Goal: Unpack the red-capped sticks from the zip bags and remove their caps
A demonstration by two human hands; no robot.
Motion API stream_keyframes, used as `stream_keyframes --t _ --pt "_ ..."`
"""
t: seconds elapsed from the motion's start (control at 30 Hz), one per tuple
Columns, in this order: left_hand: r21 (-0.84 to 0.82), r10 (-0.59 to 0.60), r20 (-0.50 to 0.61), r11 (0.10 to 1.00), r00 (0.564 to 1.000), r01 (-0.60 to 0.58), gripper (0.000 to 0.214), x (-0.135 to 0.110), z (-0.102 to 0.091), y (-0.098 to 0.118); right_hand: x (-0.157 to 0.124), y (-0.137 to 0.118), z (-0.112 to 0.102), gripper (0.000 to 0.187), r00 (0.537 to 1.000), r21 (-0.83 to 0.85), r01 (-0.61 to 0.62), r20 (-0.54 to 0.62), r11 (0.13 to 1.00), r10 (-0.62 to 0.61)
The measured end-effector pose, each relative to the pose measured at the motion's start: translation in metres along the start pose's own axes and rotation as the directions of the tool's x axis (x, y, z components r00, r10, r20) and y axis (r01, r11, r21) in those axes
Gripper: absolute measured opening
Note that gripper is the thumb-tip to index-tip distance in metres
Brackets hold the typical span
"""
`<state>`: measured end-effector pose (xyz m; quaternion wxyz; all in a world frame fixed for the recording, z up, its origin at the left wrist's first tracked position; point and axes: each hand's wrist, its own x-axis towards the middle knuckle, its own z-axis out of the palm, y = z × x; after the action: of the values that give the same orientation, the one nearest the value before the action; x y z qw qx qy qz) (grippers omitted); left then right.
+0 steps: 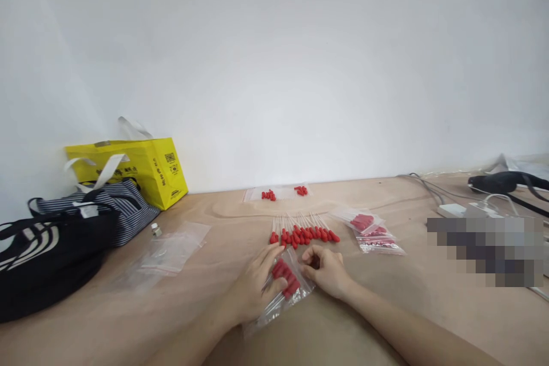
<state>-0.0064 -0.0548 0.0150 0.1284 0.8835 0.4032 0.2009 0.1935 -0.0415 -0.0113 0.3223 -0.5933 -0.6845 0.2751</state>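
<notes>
Near the table's front lies a clear plastic zip bag (305, 290) with several red-tipped sticks (285, 275) inside. My left hand (261, 283) is closed on the bag's left side, its thumb over the red tips. At the bag's right edge, my right hand (328, 271) has its fingers curled in and its thumb and forefinger pinched on the plastic. Just beyond both hands, a row of loose red-tipped sticks (302, 234) fans out, red ends toward me.
To the right are filled bags (377, 234) in a stack. Empty clear bags (174, 249) and a small bottle (155, 230) lie left. Another bag (283, 192) rests by the wall. A yellow bag (165, 174), a black bag (55, 263) and a white power strip (452, 210) flank the table.
</notes>
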Motion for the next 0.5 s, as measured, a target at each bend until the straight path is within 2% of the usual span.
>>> stream_keyframes --t 0.07,0.13,0.27,0.4,0.5 --pt "0.004 -0.057 0.091 0.998 0.994 0.057 0.055 -0.018 -0.001 -0.003 0.0 0.005 -0.002 0.007 0.996 0.021 0.088 0.013 0.996 -0.088" --pt "0.016 -0.081 0.158 0.997 0.984 0.08 0.058 -0.033 -0.002 -0.008 0.0 0.006 -0.005 0.005 0.979 0.041 0.188 0.077 0.981 -0.19" --pt "0.035 -0.099 0.23 0.995 0.968 0.093 0.059 -0.04 -0.006 -0.008 0.001 0.004 -0.012 0.009 0.903 0.145 0.339 0.229 0.93 -0.365" --pt "0.05 -0.108 0.255 0.994 0.961 0.098 0.059 -0.032 -0.011 0.001 0.0 0.0 -0.015 0.028 0.853 0.298 0.337 0.305 0.893 -0.423" --pt "0.059 -0.113 0.262 0.993 0.958 0.101 0.058 -0.031 -0.013 0.005 -0.002 -0.004 -0.016 0.038 0.836 0.312 0.345 0.326 0.885 -0.441"
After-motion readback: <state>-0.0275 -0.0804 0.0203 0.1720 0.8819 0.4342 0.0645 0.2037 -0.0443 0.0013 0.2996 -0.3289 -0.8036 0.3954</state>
